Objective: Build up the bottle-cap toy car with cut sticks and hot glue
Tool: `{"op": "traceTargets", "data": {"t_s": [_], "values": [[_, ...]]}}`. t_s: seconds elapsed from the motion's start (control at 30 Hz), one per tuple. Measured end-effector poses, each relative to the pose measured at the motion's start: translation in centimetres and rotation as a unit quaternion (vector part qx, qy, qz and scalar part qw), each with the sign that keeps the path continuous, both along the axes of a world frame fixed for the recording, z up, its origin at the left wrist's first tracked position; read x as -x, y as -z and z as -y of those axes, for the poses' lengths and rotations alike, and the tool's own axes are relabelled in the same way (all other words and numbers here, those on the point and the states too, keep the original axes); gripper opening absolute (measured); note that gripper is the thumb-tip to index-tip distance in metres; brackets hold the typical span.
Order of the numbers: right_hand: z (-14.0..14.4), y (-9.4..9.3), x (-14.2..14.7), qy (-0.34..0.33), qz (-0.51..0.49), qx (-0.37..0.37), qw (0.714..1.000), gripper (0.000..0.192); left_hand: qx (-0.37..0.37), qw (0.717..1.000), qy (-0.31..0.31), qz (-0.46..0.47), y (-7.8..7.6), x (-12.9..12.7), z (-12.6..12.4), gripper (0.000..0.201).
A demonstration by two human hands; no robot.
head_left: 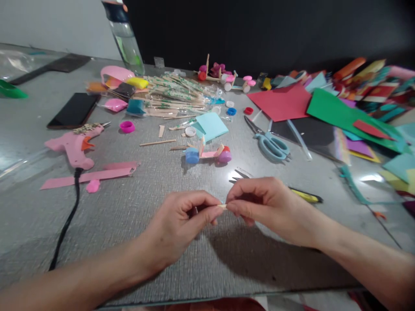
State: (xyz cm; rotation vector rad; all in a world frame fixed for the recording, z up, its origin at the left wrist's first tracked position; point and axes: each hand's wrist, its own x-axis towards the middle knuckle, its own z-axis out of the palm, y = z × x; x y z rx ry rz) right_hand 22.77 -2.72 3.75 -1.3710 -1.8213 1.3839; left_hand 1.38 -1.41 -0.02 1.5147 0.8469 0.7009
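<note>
Between the fingertips of both hands, low over the front of the table, is a short pale wooden stick piece (222, 206). My left hand (186, 220) pinches one end and my right hand (264, 205) the other; most of the piece is hidden by the fingers. Just beyond them stands a small toy vehicle (208, 154) made of bottle caps and wooden pieces, blue at one end, red and purple at the other. A yellow-and-black utility knife (305, 195) lies partly behind my right hand, with metal blade tips (239, 174) showing beside it.
A pink hot glue gun (74, 144) with a black cord lies at left, near a phone (74, 110). Blue-handled scissors (272, 144) rest right of centre. Wrapped chopsticks (175, 95), a water bottle (126, 41) and coloured sheets (282, 101) spread across the back.
</note>
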Motion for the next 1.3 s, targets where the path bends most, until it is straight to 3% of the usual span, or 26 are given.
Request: {"op": "traceTargets", "data": {"t_s": [0.13,0.3,0.5,0.9,1.1,1.3], "values": [[-3.9,-0.3,-2.3,0.041,-0.003,0.026,0.999,0.022,0.059,0.997,-0.039,0.008,0.2,0.0,-0.4,0.02],[-9.9,0.2,-4.8,0.101,-0.021,0.07,0.992,0.022,0.07,0.997,-0.043,-0.003,0.3,0.2,-1.0,0.018],[-12.3,1.0,-4.5,0.116,-0.024,0.148,0.982,0.026,0.075,0.996,-0.035,-0.023,0.5,0.4,-1.3,0.02],[-11.9,0.9,-5.3,0.089,-0.014,0.121,0.989,0.023,0.09,0.995,-0.051,-0.017,0.8,0.5,-1.4,0.021],[-7.5,-0.6,-2.6,0.042,-0.045,0.088,0.994,0.019,0.098,0.992,-0.073,0.019,0.5,0.2,-1.4,0.02],[-3.6,-0.8,1.1,-0.011,-0.075,0.096,0.992,0.014,0.068,0.996,-0.04,0.028,0.0,-0.1,-1.0,0.018]]}}
